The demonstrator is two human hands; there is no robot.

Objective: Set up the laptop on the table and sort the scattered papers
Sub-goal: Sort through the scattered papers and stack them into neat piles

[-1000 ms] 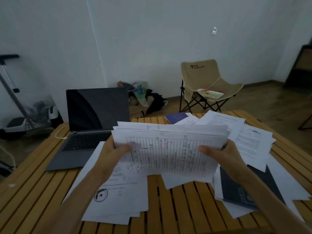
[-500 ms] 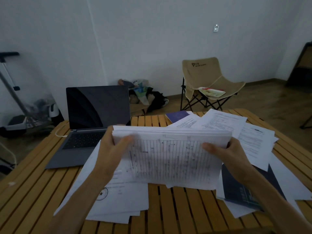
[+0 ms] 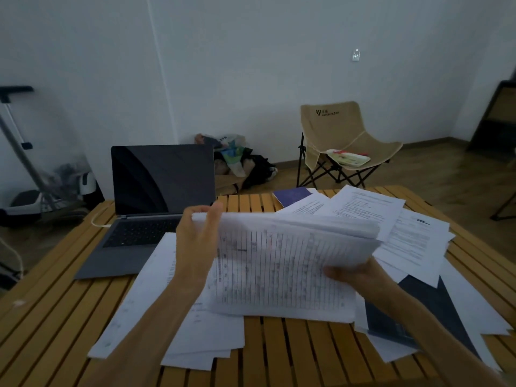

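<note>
Above the middle of the slatted wooden worktop (image 3: 55, 317), a thick stack of papers (image 3: 284, 263) held up off the surface, tilted, ruled table on its top sheet facing the camera. Left hand (image 3: 195, 247) grips the stack's left edge, thumb in front at the upper corner, fingers behind. Right hand (image 3: 360, 277) grasps the stack from below at its right side, thumb on the front sheet; sheets above it fan apart and blur.

Laptop (image 3: 150, 202) at far left of the worktop, lid open and upright, screen dark, white cable (image 3: 97, 219) at its left side. Loose sheets (image 3: 173, 325) lie flat under the left forearm, just beside the laptop's near right corner. More scattered sheets (image 3: 405, 230) spread over the right half, overlapping. Dark folder (image 3: 418, 308) near right, partly under papers and the right forearm. Purple booklet (image 3: 291, 195) at the far edge, a sheet over its right corner.

Beyond the worktop: beige folding chair (image 3: 340, 135) with a flat item on its seat; pile of bags (image 3: 237, 160) against the wall.
</note>
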